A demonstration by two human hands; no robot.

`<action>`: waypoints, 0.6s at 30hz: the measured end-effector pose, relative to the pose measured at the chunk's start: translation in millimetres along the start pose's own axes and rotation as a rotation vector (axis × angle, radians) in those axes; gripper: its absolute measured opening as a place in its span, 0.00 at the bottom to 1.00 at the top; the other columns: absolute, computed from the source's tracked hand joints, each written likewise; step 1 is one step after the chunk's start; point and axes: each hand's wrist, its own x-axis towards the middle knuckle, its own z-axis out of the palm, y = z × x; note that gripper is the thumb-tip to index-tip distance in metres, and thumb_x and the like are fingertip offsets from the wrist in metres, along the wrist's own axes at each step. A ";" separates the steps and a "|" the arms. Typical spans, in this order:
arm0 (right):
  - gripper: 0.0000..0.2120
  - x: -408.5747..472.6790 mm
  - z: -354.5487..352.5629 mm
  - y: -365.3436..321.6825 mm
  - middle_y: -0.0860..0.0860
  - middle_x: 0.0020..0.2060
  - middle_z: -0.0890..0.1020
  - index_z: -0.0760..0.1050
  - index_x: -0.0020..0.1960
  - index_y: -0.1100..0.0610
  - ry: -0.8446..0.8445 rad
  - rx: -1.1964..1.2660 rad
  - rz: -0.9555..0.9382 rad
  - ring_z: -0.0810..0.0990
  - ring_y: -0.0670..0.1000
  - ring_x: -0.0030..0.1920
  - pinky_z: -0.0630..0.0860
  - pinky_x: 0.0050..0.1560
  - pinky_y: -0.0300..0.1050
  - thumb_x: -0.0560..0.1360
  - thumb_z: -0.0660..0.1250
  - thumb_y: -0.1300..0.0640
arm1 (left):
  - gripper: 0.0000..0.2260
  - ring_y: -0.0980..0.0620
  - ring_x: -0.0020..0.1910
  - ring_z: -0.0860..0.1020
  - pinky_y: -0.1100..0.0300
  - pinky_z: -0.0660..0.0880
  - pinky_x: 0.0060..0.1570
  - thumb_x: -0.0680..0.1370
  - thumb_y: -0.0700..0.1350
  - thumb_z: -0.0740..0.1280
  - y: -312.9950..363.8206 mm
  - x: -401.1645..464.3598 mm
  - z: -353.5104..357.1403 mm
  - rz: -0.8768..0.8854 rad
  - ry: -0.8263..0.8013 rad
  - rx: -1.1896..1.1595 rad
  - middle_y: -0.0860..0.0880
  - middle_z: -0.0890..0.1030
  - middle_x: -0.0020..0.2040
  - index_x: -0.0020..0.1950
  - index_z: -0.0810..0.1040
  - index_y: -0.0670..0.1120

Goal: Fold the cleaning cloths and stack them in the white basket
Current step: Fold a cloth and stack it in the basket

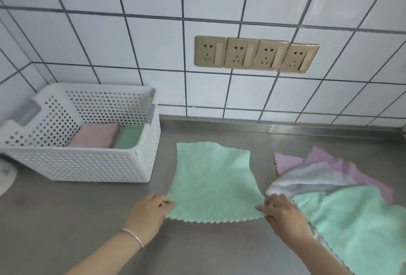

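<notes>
Near the table's [66,220] front edge, mid-span, green cloth [211,182] lies spread flat. L hand [149,215] pinches its near-left corner, fingers [167,203] curled on the fabric; R hand [283,213] pinches the near-right corner the same way. White basket [92,165] sits toward the back-left corner w/ a folded pink cloth [94,136] and a folded green one [129,136] side by side inside. Loose pile of cloths [342,198], pink, grey & green, lies at the right edge, just beside my R hand.
</notes>
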 end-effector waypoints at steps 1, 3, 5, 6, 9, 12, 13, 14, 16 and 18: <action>0.25 -12.4 16.1 2.1 0.40 0.39 0.72 0.83 0.39 0.44 -0.053 0.008 0.028 0.69 0.45 0.40 0.70 0.25 0.34 0.47 0.82 0.63 | 0.28 0.56 0.40 0.66 0.67 0.72 0.23 0.48 0.41 0.78 3.5 -10.3 15.5 0.009 -0.033 0.004 0.59 0.80 0.38 0.46 0.78 0.57; 0.26 -33.4 38.2 3.4 0.40 0.40 0.69 0.82 0.37 0.41 -0.138 0.060 0.084 0.69 0.45 0.40 0.67 0.23 0.32 0.45 0.83 0.61 | 0.23 0.55 0.40 0.66 0.67 0.71 0.23 0.52 0.42 0.74 11.8 -29.5 34.9 0.023 -0.080 -0.009 0.58 0.80 0.38 0.45 0.80 0.57; 0.26 -48.9 46.3 0.3 0.40 0.39 0.70 0.81 0.38 0.41 -0.224 0.134 0.099 0.69 0.44 0.40 0.67 0.23 0.33 0.44 0.83 0.58 | 0.20 0.55 0.41 0.66 0.68 0.71 0.23 0.56 0.43 0.67 16.4 -47.6 44.2 0.038 -0.155 -0.019 0.59 0.77 0.43 0.46 0.80 0.57; 0.25 -54.0 45.2 -1.4 0.40 0.39 0.70 0.80 0.39 0.40 -0.259 0.147 0.081 0.70 0.43 0.40 0.67 0.25 0.33 0.45 0.82 0.54 | 0.21 0.56 0.41 0.66 0.69 0.70 0.24 0.56 0.43 0.64 15.9 -54.9 46.7 0.039 -0.187 -0.019 0.59 0.74 0.46 0.46 0.81 0.57; 0.21 -60.9 34.6 -4.9 0.41 0.38 0.72 0.81 0.41 0.41 -0.278 0.078 -0.051 0.72 0.42 0.37 0.68 0.31 0.33 0.48 0.71 0.39 | 0.28 0.58 0.41 0.66 0.70 0.69 0.27 0.49 0.45 0.68 13.5 -64.0 40.8 0.041 -0.196 -0.118 0.60 0.68 0.47 0.48 0.77 0.58; 0.17 -49.4 22.6 -4.9 0.40 0.35 0.73 0.81 0.39 0.44 -0.205 0.048 -0.053 0.72 0.41 0.35 0.67 0.32 0.31 0.57 0.66 0.36 | 0.21 0.58 0.43 0.71 0.75 0.65 0.33 0.61 0.42 0.71 14.4 -41.8 19.1 -0.223 -0.147 -0.298 0.61 0.72 0.48 0.50 0.75 0.60; 0.14 -39.3 17.7 -5.2 0.40 0.34 0.74 0.81 0.39 0.45 -0.173 0.033 0.007 0.74 0.41 0.33 0.65 0.31 0.30 0.62 0.65 0.37 | 0.16 0.58 0.45 0.74 0.74 0.67 0.37 0.69 0.42 0.68 11.4 -25.2 16.3 -0.352 -0.138 -0.362 0.61 0.75 0.49 0.50 0.75 0.61; 0.13 -26.2 15.1 -4.2 0.41 0.33 0.76 0.81 0.40 0.47 -0.162 0.026 0.121 0.75 0.42 0.32 0.64 0.31 0.31 0.68 0.65 0.40 | 0.13 0.59 0.46 0.76 0.71 0.70 0.42 0.74 0.43 0.65 9.0 -8.2 13.9 -0.513 -0.171 -0.494 0.60 0.78 0.48 0.50 0.75 0.62; 0.09 8.6 15.6 1.8 0.46 0.39 0.81 0.78 0.45 0.51 -0.280 0.039 0.400 0.74 0.47 0.35 0.65 0.31 0.37 0.75 0.62 0.48 | 0.08 0.53 0.44 0.80 0.59 0.75 0.49 0.77 0.45 0.63 4.8 29.2 16.3 -0.747 -0.174 -0.739 0.55 0.82 0.42 0.50 0.76 0.58; 0.07 48.4 23.9 11.4 0.52 0.45 0.82 0.75 0.45 0.51 -0.380 0.172 0.619 0.74 0.50 0.38 0.67 0.35 0.40 0.77 0.59 0.53 | 0.08 0.50 0.36 0.78 0.58 0.75 0.42 0.78 0.44 0.61 -0.1 69.5 21.6 -0.935 -0.104 -0.876 0.50 0.81 0.36 0.55 0.76 0.48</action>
